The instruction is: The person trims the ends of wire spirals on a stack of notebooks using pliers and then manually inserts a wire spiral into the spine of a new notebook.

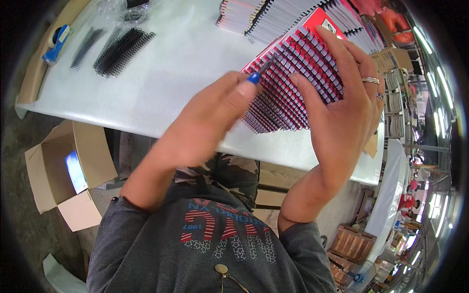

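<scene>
A stack of red-covered, spiral-bound notebooks (328, 73) stands tilted on the white table, its rows of dark coils turned toward me. My right hand (344, 100), with rings on it, grips the stack from the right, the thumb pressing on the coils and the fingers over the top edge. My left hand (207, 112) is slightly blurred and closed around a small blue-handled tool (253, 77) with a dark, narrow tip. That tip is at the coils near the left side of the stack. Most of the tool is hidden in my fist.
Loose black spiral coils (122, 51) lie at the table's far left, near a clear plastic bag (115, 10) and a blue tape dispenser (57, 44). More bound books (273, 18) are piled at the far side. An open cardboard box (51, 161) stands below the table's left edge.
</scene>
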A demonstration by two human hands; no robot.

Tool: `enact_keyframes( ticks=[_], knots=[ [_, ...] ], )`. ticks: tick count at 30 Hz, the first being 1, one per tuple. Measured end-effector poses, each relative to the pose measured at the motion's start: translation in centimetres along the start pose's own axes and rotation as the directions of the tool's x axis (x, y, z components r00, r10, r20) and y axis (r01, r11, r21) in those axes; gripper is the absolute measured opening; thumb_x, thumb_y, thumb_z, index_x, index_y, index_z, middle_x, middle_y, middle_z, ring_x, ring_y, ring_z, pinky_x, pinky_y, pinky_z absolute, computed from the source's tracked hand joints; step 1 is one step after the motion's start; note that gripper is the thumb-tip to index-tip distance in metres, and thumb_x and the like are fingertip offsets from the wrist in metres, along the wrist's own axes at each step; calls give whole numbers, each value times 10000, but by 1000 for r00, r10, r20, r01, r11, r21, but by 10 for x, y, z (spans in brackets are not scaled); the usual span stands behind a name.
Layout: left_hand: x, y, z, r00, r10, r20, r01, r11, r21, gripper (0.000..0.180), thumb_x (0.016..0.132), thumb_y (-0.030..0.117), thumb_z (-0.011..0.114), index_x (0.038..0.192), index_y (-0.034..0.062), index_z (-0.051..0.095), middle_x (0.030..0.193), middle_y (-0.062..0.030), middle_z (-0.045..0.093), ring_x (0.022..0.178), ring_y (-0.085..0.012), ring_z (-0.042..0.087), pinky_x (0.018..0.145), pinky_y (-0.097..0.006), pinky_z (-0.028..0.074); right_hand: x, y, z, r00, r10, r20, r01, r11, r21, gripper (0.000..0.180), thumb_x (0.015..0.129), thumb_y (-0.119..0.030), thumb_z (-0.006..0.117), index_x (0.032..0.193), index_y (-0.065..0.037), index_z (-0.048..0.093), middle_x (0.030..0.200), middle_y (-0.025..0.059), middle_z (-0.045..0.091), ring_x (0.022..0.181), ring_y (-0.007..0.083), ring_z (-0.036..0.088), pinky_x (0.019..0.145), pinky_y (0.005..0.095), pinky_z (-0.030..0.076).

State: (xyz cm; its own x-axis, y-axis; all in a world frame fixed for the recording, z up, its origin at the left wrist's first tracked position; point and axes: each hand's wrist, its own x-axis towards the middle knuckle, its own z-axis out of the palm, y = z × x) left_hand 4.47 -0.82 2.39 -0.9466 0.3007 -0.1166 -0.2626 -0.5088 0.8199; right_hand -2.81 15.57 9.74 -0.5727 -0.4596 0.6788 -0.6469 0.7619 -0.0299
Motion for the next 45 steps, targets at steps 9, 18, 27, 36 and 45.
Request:
enact_keyframes(
  ticks=[9, 18, 27, 36, 45],
  knots=[
    [1, -4, -1, 988, -28, 153, 98, 877, -471, 633, 965, 518, 295, 1248, -20, 468, 877, -102, 575, 762, -198, 571, 632, -341, 497, 3, -4, -6, 999, -8, 41, 11, 997, -79, 678, 556, -92, 814, 1187, -232, 613, 1085, 27, 606, 966, 207, 588, 821, 340, 476],
    [2, -14, 4, 827, 525, -201, -44, 418, 907, 574, 973, 491, 320, 1211, -1, 494, 894, -95, 592, 812, -188, 582, 754, -324, 478, 2, -2, -3, 998, -1, 55, 3, 999, -39, 710, 547, -103, 820, 1205, -254, 599, 1090, 16, 595, 946, 193, 595, 804, 335, 486],
    [1, -14, -15, 981, -13, 191, 104, 875, -472, 556, 977, 468, 324, 1220, -6, 484, 883, -110, 589, 765, -199, 582, 721, -286, 479, -1, 3, 3, 989, -129, 70, 144, 945, -293, 820, 530, -155, 828, 1276, -308, 524, 1169, -26, 544, 1066, 215, 504, 931, 383, 364],
    [2, -24, -11, 998, -29, -54, 21, 988, -150, 632, 964, 512, 277, 1279, -13, 434, 979, -171, 600, 928, -290, 606, 819, -411, 477, -9, -11, 2, 996, -72, 55, 83, 966, -246, 858, 519, -178, 834, 1292, -333, 494, 1183, -30, 526, 1094, 211, 489, 961, 428, 331],
    [0, -20, -26, 934, 2, 357, 223, 778, -587, 700, 957, 520, 225, 1311, -75, 333, 943, -203, 550, 867, -346, 629, 782, -526, 536, -8, -7, 4, 992, -121, 40, 127, 930, -345, 883, 503, -165, 829, 1297, -338, 484, 1189, -35, 522, 1112, 235, 474, 968, 419, 320]
  ],
)
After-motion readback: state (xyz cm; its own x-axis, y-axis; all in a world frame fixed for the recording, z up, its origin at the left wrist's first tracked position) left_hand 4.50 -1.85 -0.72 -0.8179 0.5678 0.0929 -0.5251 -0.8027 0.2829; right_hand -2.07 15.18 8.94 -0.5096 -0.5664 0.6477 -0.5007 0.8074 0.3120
